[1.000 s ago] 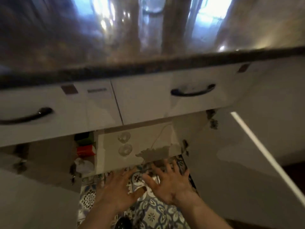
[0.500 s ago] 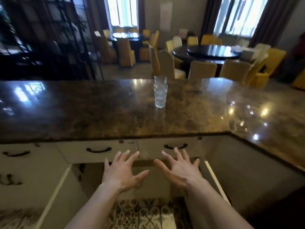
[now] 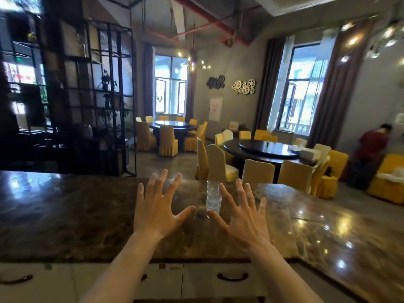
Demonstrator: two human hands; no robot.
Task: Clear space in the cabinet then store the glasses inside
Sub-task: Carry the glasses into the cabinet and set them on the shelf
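**Both hands spread before the stacked glasses on the counter**

We see a long dark marble counter [image 3: 65,215] running across the view, glossy with window reflections, and beyond it a dining room of round tables [image 3: 265,149] ringed by yellow-covered chairs [image 3: 258,171]. At the far right a person in a red top [image 3: 371,149] stands by the wall. Below the counter's near edge sit white drawer fronts with dark curved handles [image 3: 232,277].

Over the counter we hold out both bare arms. Our left hand [image 3: 156,212] is held up flat with its fingers [image 3: 160,182] fanned wide, gripping nothing. Our right hand [image 3: 244,217] mirrors it, fingers spread just as wide and likewise empty. The two thumbs angle toward each other, their tips close but apart.

The stack of clear glasses [image 3: 213,196] stands upright on the counter, its long axis vertical, nested one inside another. It shows in the gap between the hands, beyond the thumbs and beside our right index finger, which overlaps its right edge. We cannot tell whether that finger touches it.
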